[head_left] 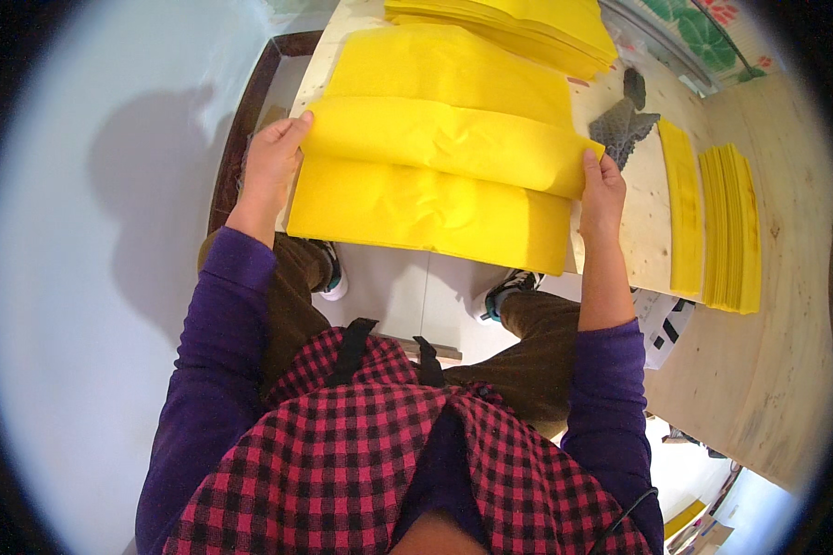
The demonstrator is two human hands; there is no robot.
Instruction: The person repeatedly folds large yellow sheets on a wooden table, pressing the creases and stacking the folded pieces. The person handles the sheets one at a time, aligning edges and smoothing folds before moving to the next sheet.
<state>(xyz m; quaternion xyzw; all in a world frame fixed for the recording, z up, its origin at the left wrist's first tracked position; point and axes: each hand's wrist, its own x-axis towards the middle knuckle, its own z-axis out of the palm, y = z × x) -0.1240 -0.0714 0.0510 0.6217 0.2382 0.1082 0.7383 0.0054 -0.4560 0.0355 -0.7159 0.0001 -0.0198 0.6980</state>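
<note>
A large yellow fabric sheet [435,208] lies across the wooden table in front of me, its near edge hanging slightly over the front. A raised fold runs across its middle from left to right. My left hand [275,159] pinches the left end of that fold between thumb and fingers. At the opposite end, my right hand [603,190] grips the fold's corner the same way. Creases show near the middle of the sheet. The fingers under the cloth are partly hidden on both sides.
A stack of yellow sheets [518,32] sits at the table's far end. To the right are a grey glove-like cloth [623,128], a narrow yellow strip [680,208] and a pile of folded yellow pieces [731,227]. A wooden panel [787,185] bounds the right; a pale wall [111,231] the left.
</note>
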